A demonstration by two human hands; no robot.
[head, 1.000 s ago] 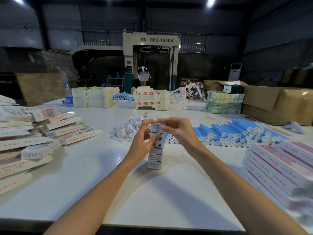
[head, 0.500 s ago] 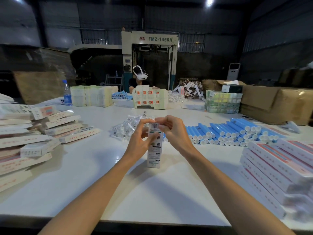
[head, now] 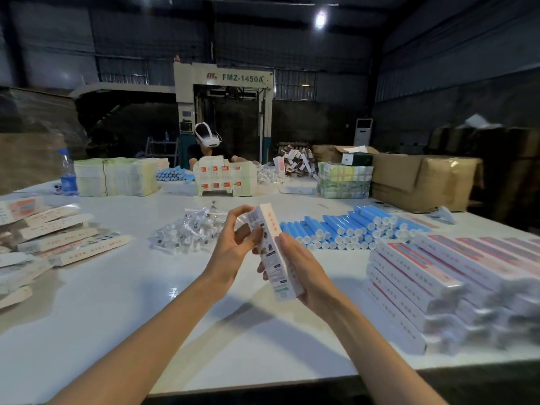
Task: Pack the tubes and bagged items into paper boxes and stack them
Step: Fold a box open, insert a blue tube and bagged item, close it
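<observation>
A packer holds a slim white printed paper box [head: 273, 252] clear of the white tabletop [head: 117, 302], its far end tilted up and away. The left grip [head: 230, 252] pinches the box's upper end with the fingertips; the right grip [head: 304, 273] cradles the lower half, fingers curled beneath. The upper end looks closed, so the box appears packed and under a last check. The next move likely calls for carrying it right and laying it square on the stack of long white-and-red boxes [head: 423, 276]. A barcode and small print cover one face, red characters another. Blue plastic tubes [head: 344, 229] and clear bagged items [head: 187, 232] lie beyond.
</observation>
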